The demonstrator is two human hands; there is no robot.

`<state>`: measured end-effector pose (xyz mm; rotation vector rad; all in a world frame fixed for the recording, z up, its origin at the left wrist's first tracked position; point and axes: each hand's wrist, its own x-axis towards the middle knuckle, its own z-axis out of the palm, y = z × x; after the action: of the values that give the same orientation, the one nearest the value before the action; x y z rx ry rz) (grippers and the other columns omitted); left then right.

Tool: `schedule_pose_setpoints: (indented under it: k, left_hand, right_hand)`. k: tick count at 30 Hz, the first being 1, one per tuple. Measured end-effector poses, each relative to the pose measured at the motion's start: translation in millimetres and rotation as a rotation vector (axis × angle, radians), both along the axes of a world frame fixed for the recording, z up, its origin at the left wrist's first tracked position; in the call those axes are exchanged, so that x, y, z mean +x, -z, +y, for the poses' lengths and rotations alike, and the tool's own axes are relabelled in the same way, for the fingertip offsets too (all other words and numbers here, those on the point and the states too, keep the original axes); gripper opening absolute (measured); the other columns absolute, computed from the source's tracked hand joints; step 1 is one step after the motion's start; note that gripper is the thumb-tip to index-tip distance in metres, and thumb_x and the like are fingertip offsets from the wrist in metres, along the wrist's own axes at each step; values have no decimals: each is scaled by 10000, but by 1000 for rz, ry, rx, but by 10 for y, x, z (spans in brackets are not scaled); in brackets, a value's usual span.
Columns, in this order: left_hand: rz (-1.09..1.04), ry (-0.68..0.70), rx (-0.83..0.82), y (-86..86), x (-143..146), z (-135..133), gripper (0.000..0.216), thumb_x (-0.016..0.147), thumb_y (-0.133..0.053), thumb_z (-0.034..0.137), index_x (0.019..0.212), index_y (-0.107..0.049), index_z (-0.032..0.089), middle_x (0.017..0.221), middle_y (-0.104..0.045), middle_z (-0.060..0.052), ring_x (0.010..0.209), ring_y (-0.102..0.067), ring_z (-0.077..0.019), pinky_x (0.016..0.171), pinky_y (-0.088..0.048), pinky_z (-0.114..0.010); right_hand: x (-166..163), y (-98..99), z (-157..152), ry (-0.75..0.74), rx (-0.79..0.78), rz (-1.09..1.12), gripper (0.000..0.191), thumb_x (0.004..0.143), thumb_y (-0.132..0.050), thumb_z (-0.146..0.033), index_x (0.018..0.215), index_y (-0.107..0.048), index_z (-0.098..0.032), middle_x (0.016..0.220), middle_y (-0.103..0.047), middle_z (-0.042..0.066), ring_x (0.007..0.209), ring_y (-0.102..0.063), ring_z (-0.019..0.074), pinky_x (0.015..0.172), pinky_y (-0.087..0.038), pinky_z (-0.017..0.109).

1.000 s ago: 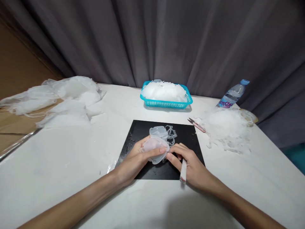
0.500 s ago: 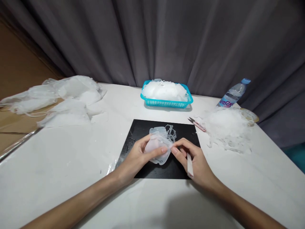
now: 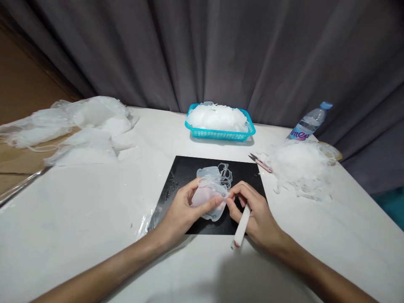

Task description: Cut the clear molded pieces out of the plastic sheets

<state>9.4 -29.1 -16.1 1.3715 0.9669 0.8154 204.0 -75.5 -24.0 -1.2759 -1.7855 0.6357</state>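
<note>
Your left hand (image 3: 183, 208) is clamping a translucent, pinkish-centred piece (image 3: 202, 195) between thumb and fingers, holding it above the black mat (image 3: 246, 168) in the middle of the tabletop (image 3: 94, 202). Your right hand (image 3: 257, 210) is clasping a pale stick (image 3: 241, 227) against its palm, its end pointing nearer you, while that thumb and forefinger are pinching at the piece's right edge. Just beyond your grip, another translucent piece (image 3: 204, 171) is showing, with thin looped strips (image 3: 226, 173) lying to its right. On the far side, a blue basket (image 3: 221, 135) is holding heaped white pieces (image 3: 217, 118). To the right, pink-handled snips (image 3: 260, 163) are lying beside a wispy white pile (image 3: 298, 168), and a bottle (image 3: 311, 122) is leaning behind it. On the far left, white bundles (image 3: 97, 118) are resting.
</note>
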Motion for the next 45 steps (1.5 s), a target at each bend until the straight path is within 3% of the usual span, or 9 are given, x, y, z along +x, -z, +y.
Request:
schedule_pose_setpoints:
  k: [4, 8, 13, 18, 23, 29, 34, 40, 45]
  left_hand:
    - [12, 57, -75, 30, -70, 57, 332, 793, -856, 395, 986, -706, 171, 888, -714, -27, 784, -639, -180, 684, -517, -252]
    - [-37, 204, -183, 44, -152, 142, 321, 764, -874, 362, 875, -634, 180, 751, -683, 1, 645, -610, -151, 619, -487, -254]
    - [-65, 210, -197, 14, -171, 176, 349, 777, -872, 374, 923, -614, 190, 783, -697, 1, 677, -649, -166, 688, -517, -288]
    - [-40, 203, -160, -35, -178, 167, 330, 788, -872, 367, 942, -636, 195, 804, -686, 9, 722, -657, -167, 705, -508, -272]
    - [-45, 247, -174, -65, -150, 138, 309, 816, -847, 374, 995, -669, 195, 846, -700, 0, 784, -670, -173, 765, -522, -280]
    - [15, 227, -215, -99, -114, 106, 295, 815, -836, 413, 940, -698, 184, 859, -708, -18, 787, -662, -188, 685, -500, -257]
    - [21, 210, -210, -79, -101, 107, 309, 836, -829, 431, 918, -680, 173, 826, -725, -34, 746, -666, -177, 662, -496, -253]
    - [12, 169, -149, -28, -70, 110, 360, 799, -863, 412, 847, -585, 189, 781, -707, 1, 709, -654, -151, 637, -480, -230]
    - [-9, 439, -288, -68, -126, 101, 292, 862, -816, 381, 901, -607, 182, 771, -712, -13, 708, -688, -169, 694, -538, -282]
  right_hand:
    - [167, 75, 130, 97, 88, -189, 118, 944, -524, -137, 861, -529, -221, 850, -585, 18, 807, -566, 185, 744, -430, 323]
    - [422, 117, 307, 242, 78, -215, 73, 917, -576, -162, 873, -559, -217, 856, -613, 14, 792, -584, 187, 741, -431, 326]
    - [501, 5, 301, 66, -9, -194, 63, 906, -610, -165, 885, -599, -223, 853, -620, 7, 785, -574, 179, 740, -450, 315]
    - [451, -105, 203, -1, -64, -64, 203, 945, -619, -218, 1147, -605, -237, 1041, -645, 36, 808, -558, 169, 774, -485, 322]
    - [254, -92, 117, -73, -202, 80, 258, 981, -655, -354, 1215, -620, -250, 1083, -680, 44, 816, -579, 163, 770, -513, 317]
    - [151, -78, 76, -96, -268, 146, 188, 987, -660, -385, 1097, -726, -248, 868, -631, 13, 745, -530, 155, 698, -482, 287]
    - [177, -122, 68, -141, -318, 139, 220, 988, -652, -332, 1195, -678, -262, 933, -659, 6, 775, -517, 153, 712, -465, 278]
    - [137, -55, 52, -119, -229, 71, 241, 980, -615, -264, 1220, -639, -256, 900, -646, -3, 719, -507, 146, 656, -437, 267]
    - [417, 19, 361, 167, 54, -103, 247, 905, -552, -155, 1108, -681, -209, 921, -668, 40, 815, -601, 194, 770, -468, 328]
